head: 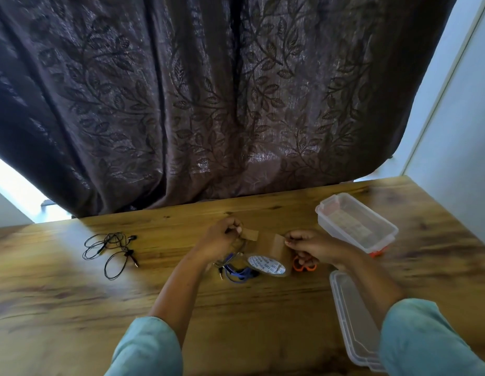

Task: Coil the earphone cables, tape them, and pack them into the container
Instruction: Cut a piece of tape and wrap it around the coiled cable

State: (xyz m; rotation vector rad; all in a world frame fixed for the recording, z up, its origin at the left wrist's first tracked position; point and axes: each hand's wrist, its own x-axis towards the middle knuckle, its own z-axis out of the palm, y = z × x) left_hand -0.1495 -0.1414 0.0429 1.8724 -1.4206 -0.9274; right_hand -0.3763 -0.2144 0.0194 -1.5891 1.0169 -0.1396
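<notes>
Dark leaf-patterned curtain (208, 90) hangs behind the wooden table (73, 308) we are working at. Near the table's middle our left hand (221, 237) has its fingers curled, pinching a short piece of brown tape (251, 235). Our right hand (309, 246), at three o'clock from it, pinches a brown flap that rises from the tape roll (268, 263). We cannot tell whether the two bits are one strip. The roll lies on the table just below and between our hands. Touching it at nine o'clock is a bundle of blue earphones (240, 272), and orange scissors (303, 265) peek out under our right hand. A loose tangle of black earphones (111, 251) lies well apart at nine o'clock. The clear container (342, 237) stands open at two o'clock, and its lid (352, 316) lies flat at four o'clock beside our right sleeve.
</notes>
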